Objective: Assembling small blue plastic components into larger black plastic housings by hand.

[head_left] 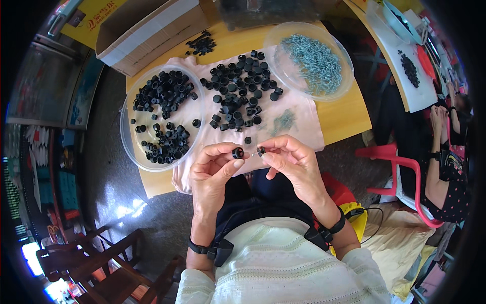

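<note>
Head view: left hand [215, 169] pinches a small black round plastic cap [237, 152], right hand [291, 159] pinches another black cap [260, 151], both above the pale cloth [298, 126]. Light, rigid, likely slippery; grip the rims.

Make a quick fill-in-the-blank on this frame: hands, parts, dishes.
1. The left hand pinches a small ____ cap between thumb and fingers.
2. The clear dish at the table's far right holds a heap of silvery ____.
3. The loose pile of caps between the two dishes lies on a pale ____.
4. The clear dish holding black caps lies on the person's ____ side.

Missing words: black; screws; cloth; left
</note>
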Motion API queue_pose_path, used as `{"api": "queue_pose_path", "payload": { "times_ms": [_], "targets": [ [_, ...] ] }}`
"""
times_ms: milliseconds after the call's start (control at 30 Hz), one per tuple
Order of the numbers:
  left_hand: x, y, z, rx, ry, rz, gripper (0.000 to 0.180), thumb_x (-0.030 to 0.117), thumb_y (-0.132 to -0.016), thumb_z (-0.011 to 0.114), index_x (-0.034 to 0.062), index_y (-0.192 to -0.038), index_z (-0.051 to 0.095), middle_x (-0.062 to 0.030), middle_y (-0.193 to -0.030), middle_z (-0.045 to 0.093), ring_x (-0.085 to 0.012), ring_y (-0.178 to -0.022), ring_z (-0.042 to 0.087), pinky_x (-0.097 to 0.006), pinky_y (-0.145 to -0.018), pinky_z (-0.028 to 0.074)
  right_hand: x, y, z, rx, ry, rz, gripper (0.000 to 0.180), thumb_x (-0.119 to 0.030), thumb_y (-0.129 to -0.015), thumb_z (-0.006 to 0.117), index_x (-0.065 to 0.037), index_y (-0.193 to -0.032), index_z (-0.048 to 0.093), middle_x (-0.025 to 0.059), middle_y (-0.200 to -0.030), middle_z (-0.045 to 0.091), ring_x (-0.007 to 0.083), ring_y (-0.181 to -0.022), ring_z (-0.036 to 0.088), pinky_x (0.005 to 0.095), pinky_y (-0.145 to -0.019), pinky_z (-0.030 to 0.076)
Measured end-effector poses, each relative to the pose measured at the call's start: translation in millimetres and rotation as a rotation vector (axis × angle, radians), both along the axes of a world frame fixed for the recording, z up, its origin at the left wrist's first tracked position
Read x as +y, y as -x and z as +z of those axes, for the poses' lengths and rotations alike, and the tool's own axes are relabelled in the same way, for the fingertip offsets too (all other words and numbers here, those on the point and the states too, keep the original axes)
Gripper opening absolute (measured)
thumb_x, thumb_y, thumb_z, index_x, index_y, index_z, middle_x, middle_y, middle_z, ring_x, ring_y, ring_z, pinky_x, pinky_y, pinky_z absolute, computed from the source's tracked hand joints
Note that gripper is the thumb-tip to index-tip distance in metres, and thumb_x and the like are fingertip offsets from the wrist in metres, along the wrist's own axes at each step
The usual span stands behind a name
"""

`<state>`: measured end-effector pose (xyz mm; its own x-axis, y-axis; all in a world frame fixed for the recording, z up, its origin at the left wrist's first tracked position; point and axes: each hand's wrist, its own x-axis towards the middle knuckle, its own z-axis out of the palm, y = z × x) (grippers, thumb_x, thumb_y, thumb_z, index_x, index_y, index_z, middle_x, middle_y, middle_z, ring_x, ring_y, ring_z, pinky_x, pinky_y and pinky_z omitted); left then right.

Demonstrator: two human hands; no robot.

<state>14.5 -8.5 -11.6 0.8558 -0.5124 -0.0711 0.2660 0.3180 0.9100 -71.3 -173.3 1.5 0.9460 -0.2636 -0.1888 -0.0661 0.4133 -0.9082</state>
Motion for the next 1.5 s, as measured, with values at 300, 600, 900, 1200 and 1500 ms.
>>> {"api": "queue_pose_path", "payload": {
  "times_ms": [300,600,900,1200,1500],
  "targets": [
    [8,10,0,-0.008,0.117,-0.029,0.027,-0.007,-0.082,0.066,-0.0015,-0.108,0.061,-0.014,-0.113,0.062,-0.0169,-0.098,0.063,-0.028,-0.088,0.051,12,5,13,-0.032,0.066,-0.001,0.026,-0.014,-0.091,0.064,-0.001,-0.112,0.061,0.0049,-0.102,0.062,0.0083,-0.091,0.059,0.022,-0.064,0.052],
    [11,16,5,-0.052,0.072,-0.026,0.026,-0.006,-0.082,0.066,-0.0022,-0.108,0.062,-0.0092,-0.116,0.058,-0.0145,-0.099,0.061,-0.025,-0.089,0.048,15,10,17,-0.044,0.0,0.004,0.024,-0.01,-0.09,0.063,0.001,-0.112,0.061,0.0071,-0.104,0.063,0.009,-0.088,0.06,0.0218,-0.061,0.054],
    [4,23,10,0.049,0.143,-0.033,0.023,-0.006,-0.083,0.066,-0.0028,-0.105,0.06,-0.0096,-0.096,0.065,-0.0184,-0.088,0.067,-0.029,-0.08,0.055,3,12,9,-0.002,-0.24,0.014,0.024,-0.011,-0.089,0.064,-0.002,-0.112,0.062,0.006,-0.102,0.066,0.0083,-0.087,0.062,0.0216,-0.059,0.054],
    [-5,23,11,0.125,0.109,-0.057,0.021,0.003,-0.085,0.067,-0.0026,-0.103,0.057,-0.0132,-0.096,0.066,-0.019,-0.082,0.067,-0.03,-0.075,0.056,8,10,21,-0.039,0.024,-0.05,0.023,-0.01,-0.09,0.063,-0.001,-0.111,0.062,0.007,-0.099,0.067,0.0085,-0.085,0.064,0.0208,-0.06,0.054],
    [-3,19,-2,0.166,0.24,-0.075,0.023,0.002,-0.084,0.068,-0.002,-0.105,0.059,-0.0151,-0.101,0.066,-0.0194,-0.085,0.067,-0.032,-0.079,0.056,16,7,38,-0.188,0.575,-0.089,0.02,0.002,-0.086,0.064,0.002,-0.106,0.062,0.012,-0.094,0.069,0.0142,-0.085,0.069,0.0256,-0.062,0.059]
  ]
}}
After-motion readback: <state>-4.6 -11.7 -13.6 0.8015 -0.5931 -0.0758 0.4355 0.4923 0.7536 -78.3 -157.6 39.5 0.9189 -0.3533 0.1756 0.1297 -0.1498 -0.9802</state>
